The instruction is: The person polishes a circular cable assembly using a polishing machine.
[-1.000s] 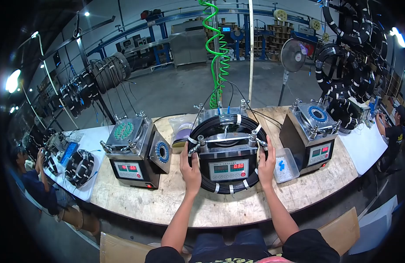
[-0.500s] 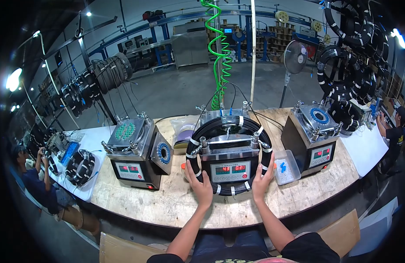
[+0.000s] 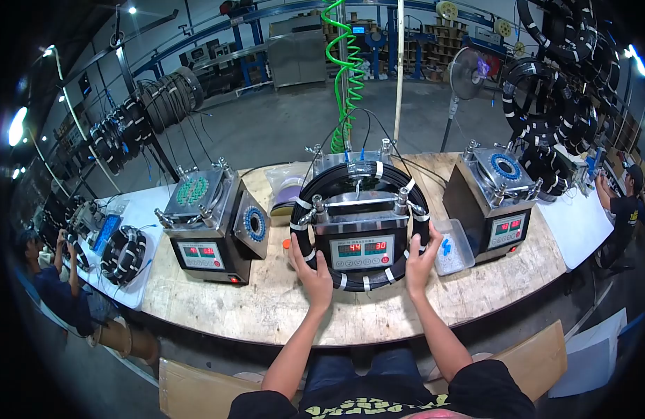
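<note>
A coil of black cable (image 3: 382,281), bound with several white tape bands, hangs upright around the front of the middle metal polishing-type machine (image 3: 362,227). My left hand (image 3: 315,279) grips the coil's lower left side, and my right hand (image 3: 419,269) grips its lower right side. Inside the ring, the machine's control panel (image 3: 362,253) shows red digits. Thin cable ends with blue connectors (image 3: 362,153) rise from the coil to the top of the machine. My fingers are partly hidden behind the coil.
Similar machines stand to the left (image 3: 204,230) and right (image 3: 491,202) on the wooden table (image 3: 266,314). A clear plastic tub (image 3: 454,248) sits near my right hand. Green spiral hose (image 3: 343,63) hangs behind. One person (image 3: 53,279) works at far left, another (image 3: 623,209) at far right.
The view has tilted slightly, so the scene sits higher and a little left. Both hands stay on the coil. The middle panel's left reading went from 43 to 44.
</note>
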Available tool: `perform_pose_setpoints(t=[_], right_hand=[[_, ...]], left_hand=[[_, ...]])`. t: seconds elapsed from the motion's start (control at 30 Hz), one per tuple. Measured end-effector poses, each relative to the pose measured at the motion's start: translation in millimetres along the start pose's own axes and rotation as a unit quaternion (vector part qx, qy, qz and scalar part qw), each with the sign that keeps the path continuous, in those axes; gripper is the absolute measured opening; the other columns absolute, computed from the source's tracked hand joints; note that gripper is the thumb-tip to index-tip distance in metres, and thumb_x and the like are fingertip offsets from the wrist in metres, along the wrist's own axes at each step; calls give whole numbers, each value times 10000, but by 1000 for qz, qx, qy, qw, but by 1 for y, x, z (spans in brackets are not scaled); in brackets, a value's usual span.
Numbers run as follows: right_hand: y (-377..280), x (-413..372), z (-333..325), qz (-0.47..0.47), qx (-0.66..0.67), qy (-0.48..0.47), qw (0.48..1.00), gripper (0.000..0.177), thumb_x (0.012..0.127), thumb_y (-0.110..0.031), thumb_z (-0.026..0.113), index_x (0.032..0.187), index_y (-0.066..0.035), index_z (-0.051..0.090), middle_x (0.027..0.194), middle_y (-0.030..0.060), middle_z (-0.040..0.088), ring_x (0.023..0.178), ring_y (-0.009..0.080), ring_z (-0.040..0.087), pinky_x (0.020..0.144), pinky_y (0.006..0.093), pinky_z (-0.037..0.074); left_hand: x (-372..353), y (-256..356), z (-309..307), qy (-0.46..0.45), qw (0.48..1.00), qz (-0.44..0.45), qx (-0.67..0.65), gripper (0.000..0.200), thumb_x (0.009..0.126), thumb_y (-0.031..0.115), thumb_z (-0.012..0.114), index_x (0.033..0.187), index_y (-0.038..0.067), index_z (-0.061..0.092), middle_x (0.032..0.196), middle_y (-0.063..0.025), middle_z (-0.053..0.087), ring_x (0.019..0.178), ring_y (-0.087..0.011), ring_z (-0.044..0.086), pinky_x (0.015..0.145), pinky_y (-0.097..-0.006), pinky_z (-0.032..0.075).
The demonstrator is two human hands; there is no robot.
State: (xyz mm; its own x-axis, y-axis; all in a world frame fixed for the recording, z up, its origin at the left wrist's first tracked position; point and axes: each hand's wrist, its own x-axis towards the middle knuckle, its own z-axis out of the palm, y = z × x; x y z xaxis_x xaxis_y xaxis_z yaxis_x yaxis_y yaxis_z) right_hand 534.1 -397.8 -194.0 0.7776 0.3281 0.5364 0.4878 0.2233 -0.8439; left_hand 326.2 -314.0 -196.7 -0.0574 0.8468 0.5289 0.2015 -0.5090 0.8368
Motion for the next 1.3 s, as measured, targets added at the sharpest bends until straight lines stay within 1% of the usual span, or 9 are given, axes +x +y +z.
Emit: perform_pose_setpoints(t=[0.07, 0.17, 0.4, 0.5, 0.73, 0.93, 1.07, 1.23, 1.3], right_hand=[[-14, 14, -2, 18, 51, 10, 998, 300, 1086, -168, 536, 1302, 40, 515, 1187, 146, 581, 1022, 178, 566, 956, 335, 468], [-14, 47, -5, 2, 51, -27, 998, 285, 1098, -195, 524, 1261, 37, 540, 1085, 113, 595, 916, 152, 552, 875, 312, 478], [-80, 118, 20, -95, -17, -229, 969, 431, 1038, -315, 627, 1379, -52, 611, 1209, 230, 681, 1183, 356, 645, 1042, 412, 466], [-88, 131, 33, -156, -35, -285, 945, 426, 1041, -335, 621, 1391, -91, 624, 1193, 227, 680, 1152, 386, 646, 1010, 433, 477], [-88, 125, 37, -149, -87, -248, 953, 391, 1044, -339, 605, 1389, -169, 676, 1017, 218, 649, 1024, 401, 651, 912, 442, 496], [-91, 124, 36, -140, -99, -245, 954, 359, 1035, -302, 614, 1353, -160, 703, 971, 220, 650, 965, 392, 671, 855, 447, 509], [-88, 126, 36, -161, -98, -244, 951, 414, 1040, -320, 609, 1429, -183, 639, 1006, 225, 669, 964, 398, 675, 876, 460, 508], [-83, 128, 39, -205, -80, -222, 950, 606, 1068, -376, 572, 1623, -224, 383, 1168, 234, 702, 1041, 427, 676, 945, 472, 505], [-87, 135, 30, -70, -71, -294, 951, 648, 1090, -431, 518, 1655, -201, 299, 1256, 257, 684, 1155, 393, 678, 1030, 456, 488]], left_hand=[[1, 3, -1, -2, 1000, 0, 6, 700, 1041, 133, 591, 1650, 78, 250, 1626, -242, 300, 1537, -417, 266, 1257, -503, 215], [-1, 4, -2, -2, 1000, 2, 6, 701, 1037, 121, 593, 1649, 78, 254, 1631, -236, 296, 1542, -412, 256, 1259, -499, 208], [0, -2, -1, 5, 1000, 7, 16, 703, 1038, 155, 611, 1643, 49, 268, 1673, -204, 301, 1547, -381, 280, 1261, -460, 210], [0, -4, 0, 6, 1000, 11, 17, 705, 1035, 156, 617, 1640, 45, 273, 1666, -209, 309, 1538, -381, 296, 1255, -459, 221], [11, 6, -3, 18, 999, 3, -50, 612, 1035, 182, 604, 1568, -4, 365, 1542, -221, 420, 1454, -379, 391, 1231, -457, 270], [91, 33, -12, -13, 989, 148, -20, 490, 1045, 244, 572, 1460, -11, 520, 1471, -216, 501, 1380, -372, 478, 1164, -453, 368], [135, 66, -11, -74, 958, 272, 49, 412, 1043, 206, 576, 1410, 19, 588, 1448, -185, 547, 1285, -349, 591, 1079, -410, 470], [139, 69, -1, -111, 954, 274, 43, 284, 1034, 137, 579, 1245, 10, 721, 1444, -182, 589, 1249, -370, 630, 1073, -427, 486], [135, 65, -2, -103, 952, 283, 60, 287, 1045, 149, 576, 1259, 21, 719, 1469, -197, 578, 1267, -380, 626, 1075, -436, 489]])
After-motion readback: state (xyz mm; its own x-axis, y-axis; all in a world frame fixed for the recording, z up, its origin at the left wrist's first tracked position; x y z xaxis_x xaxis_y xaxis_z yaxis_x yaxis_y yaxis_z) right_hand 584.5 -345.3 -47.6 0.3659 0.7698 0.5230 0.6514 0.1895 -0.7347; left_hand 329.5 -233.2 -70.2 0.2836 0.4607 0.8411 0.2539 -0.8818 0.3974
